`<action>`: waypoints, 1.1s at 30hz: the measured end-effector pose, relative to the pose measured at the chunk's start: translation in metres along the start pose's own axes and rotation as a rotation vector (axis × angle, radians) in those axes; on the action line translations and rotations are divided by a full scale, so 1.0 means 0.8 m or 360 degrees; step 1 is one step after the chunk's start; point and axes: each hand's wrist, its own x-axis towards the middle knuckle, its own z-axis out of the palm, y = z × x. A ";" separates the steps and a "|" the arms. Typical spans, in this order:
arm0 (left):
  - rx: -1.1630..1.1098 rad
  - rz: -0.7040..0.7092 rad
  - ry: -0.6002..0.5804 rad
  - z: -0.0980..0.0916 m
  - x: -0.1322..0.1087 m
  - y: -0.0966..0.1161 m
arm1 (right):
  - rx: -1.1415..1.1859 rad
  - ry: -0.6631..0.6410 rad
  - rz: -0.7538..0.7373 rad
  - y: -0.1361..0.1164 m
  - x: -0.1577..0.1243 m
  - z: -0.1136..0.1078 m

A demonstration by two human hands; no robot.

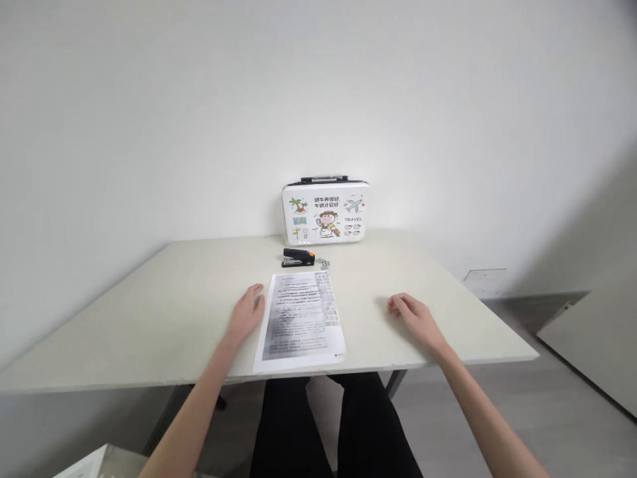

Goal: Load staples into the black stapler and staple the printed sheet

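A printed sheet of paper (298, 322) lies on the table in front of me. My left hand (247, 310) rests at its left edge, fingers apart and holding nothing. To the right of the sheet, my right hand (411, 315) rests on the table with its fingers curled in; nothing shows in it. Just beyond the top of the sheet is a black stapler (298, 257) with an orange part, and small grey staple strips (323, 264) lie beside its right end.
A white case (326, 212) with cartoon prints and a black handle stands upright at the back of the table (199, 279), near the wall. Part of a white box (99, 463) shows at the lower left, below the table.
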 end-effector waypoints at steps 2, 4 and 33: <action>-0.0034 -0.0021 0.0002 -0.002 -0.001 0.001 | -0.0042 0.0012 -0.0001 -0.002 0.000 0.002; -0.0062 -0.0040 0.0004 -0.002 -0.001 0.003 | -0.0083 -0.0008 -0.0001 -0.005 0.000 0.003; -0.0413 -0.0114 0.0067 -0.009 0.004 -0.011 | -0.0033 0.0002 0.0005 -0.020 -0.008 0.006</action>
